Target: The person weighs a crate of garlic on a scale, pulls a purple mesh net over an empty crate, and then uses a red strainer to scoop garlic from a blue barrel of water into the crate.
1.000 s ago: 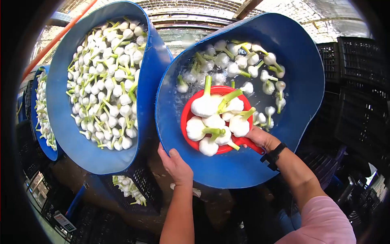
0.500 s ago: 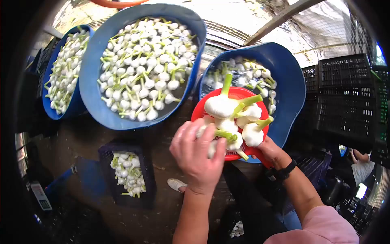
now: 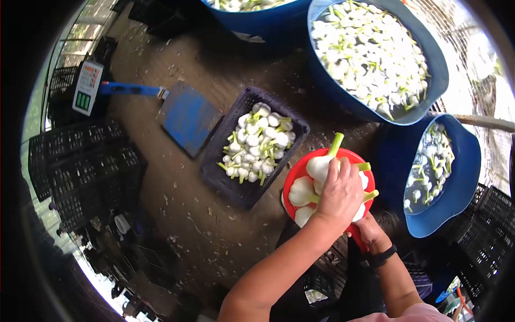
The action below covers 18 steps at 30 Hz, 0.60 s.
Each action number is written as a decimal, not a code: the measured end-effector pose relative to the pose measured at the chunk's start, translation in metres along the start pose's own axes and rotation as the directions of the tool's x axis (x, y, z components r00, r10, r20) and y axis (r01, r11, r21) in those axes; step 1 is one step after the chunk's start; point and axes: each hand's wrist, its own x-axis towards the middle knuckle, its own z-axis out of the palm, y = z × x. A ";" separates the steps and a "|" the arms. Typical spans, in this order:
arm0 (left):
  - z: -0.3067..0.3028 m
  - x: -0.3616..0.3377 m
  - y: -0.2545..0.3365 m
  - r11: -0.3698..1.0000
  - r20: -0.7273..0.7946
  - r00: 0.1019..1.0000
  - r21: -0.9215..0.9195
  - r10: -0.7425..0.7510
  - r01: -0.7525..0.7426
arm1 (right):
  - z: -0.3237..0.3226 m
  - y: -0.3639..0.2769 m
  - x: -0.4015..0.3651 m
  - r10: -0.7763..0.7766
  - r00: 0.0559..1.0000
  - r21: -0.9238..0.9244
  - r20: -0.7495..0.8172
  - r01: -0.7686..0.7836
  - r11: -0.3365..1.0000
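Observation:
A red plastic strainer [image 3: 291, 185] filled with white garlic bulbs [image 3: 301, 191] with green stems is in front of me. My right hand [image 3: 371, 232] is closed around its handle, with a dark band on the wrist. On top of the bulbs lies my left hand [image 3: 339, 194], its fingers bent down and close together over the garlic; the fingertips' hold is partly hidden. Left of the strainer, a dark crate [image 3: 214, 172] on the floor contains a heap of garlic [image 3: 255, 142].
A large blue tub [image 3: 348, 99] of floating garlic stands beyond, with a smaller blue tub [image 3: 469, 155] of water and garlic at right. Another blue tub [image 3: 257, 27] is at the top. A blue platform scale [image 3: 190, 118] touches near the crate; black crates [image 3: 86, 161] are stacked left.
My view has swung left. The strainer has moved away from the smaller tub, closer to the floor crate. My left hand has shifted from the strainer's side onto the top of the garlic.

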 end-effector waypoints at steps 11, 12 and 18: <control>0.020 -0.201 -0.147 0.561 0.025 0.644 -0.466 -0.764 0.684 | 0.041 -0.001 0.064 0.027 0.998 -0.253 -0.051 -0.040 0.967; 0.045 -0.207 -0.167 0.529 0.071 0.599 -0.394 -0.798 0.752 | 0.044 -0.005 0.067 0.019 0.997 -0.270 -0.069 -0.037 0.962; 0.133 -0.248 -0.148 0.285 0.215 0.447 -0.521 -0.868 0.804 | 0.055 -0.011 0.077 -0.018 0.999 -0.371 -0.041 0.002 0.929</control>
